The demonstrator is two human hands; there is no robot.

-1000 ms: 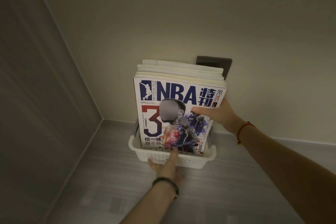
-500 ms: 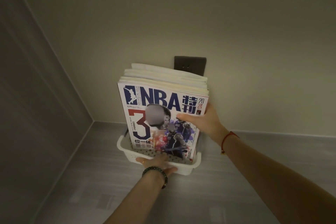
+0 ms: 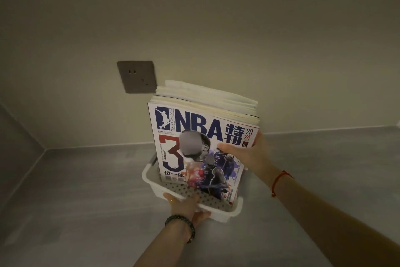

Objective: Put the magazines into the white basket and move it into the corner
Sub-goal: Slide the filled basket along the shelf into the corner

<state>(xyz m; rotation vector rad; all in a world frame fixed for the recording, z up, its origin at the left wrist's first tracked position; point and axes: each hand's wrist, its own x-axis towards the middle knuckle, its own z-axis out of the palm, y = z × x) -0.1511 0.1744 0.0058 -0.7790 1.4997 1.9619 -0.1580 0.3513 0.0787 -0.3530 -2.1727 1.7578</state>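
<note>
A stack of magazines (image 3: 194,128) stands upright in the white perforated basket (image 3: 149,176) on the grey surface. The front cover reads NBA with a big red 3. My left hand (image 3: 184,205), with a dark bead bracelet, grips the basket's near rim, fingers over the edge. My right hand (image 3: 244,156), with a red string on the wrist, clasps the right edge of the stack, thumb on the front cover. The basket's far wall is hidden behind the magazines.
A dark wall socket (image 3: 136,76) sits on the back wall, left of the magazine tops. The corner where the left wall meets the back wall (image 3: 44,149) lies left of the basket. Grey surface (image 3: 86,201) stretches between.
The socket, hidden behind the magazines before, now shows to their left. The corner has moved further left in view. Both hands keep their hold.
</note>
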